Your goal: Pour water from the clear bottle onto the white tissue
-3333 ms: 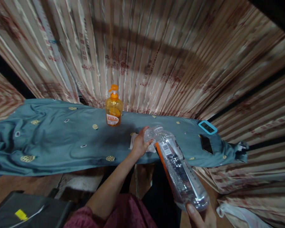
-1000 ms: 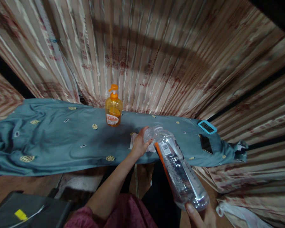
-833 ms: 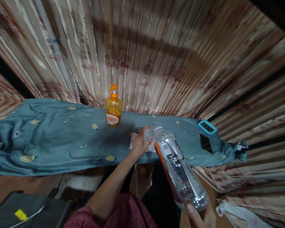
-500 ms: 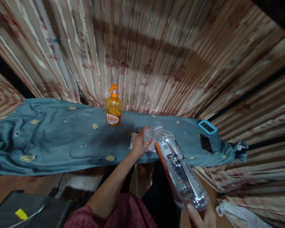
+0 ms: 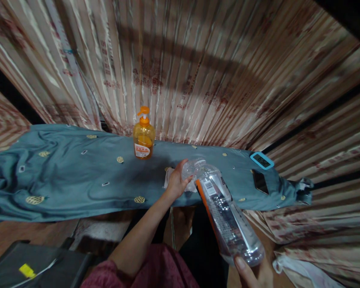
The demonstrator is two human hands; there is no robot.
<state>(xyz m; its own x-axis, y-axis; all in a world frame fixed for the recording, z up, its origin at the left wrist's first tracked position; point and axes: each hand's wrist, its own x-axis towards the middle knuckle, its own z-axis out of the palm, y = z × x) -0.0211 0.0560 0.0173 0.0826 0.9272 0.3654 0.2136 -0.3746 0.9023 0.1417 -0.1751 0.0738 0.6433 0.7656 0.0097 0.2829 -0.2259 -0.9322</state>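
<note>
— Which way does the bottle [image 5: 225, 208] lie?
— Tilted, neck toward the soap pump [image 5: 143, 136], base nearest the person. The right hand [image 5: 253, 272] cups that base; the left hand [image 5: 177, 182] is curled at the mouth, over a white cloth [image 5: 169, 176] on the counter [image 5: 78, 176].

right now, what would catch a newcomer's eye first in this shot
The big clear plastic bottle stands out first: the right hand holds its base at the lower right and tips its neck toward the left hand, which rests on a white cloth on the teal bedsheet. Next comes the orange pump bottle, upright at the back of the sheet before the striped curtain.
</note>
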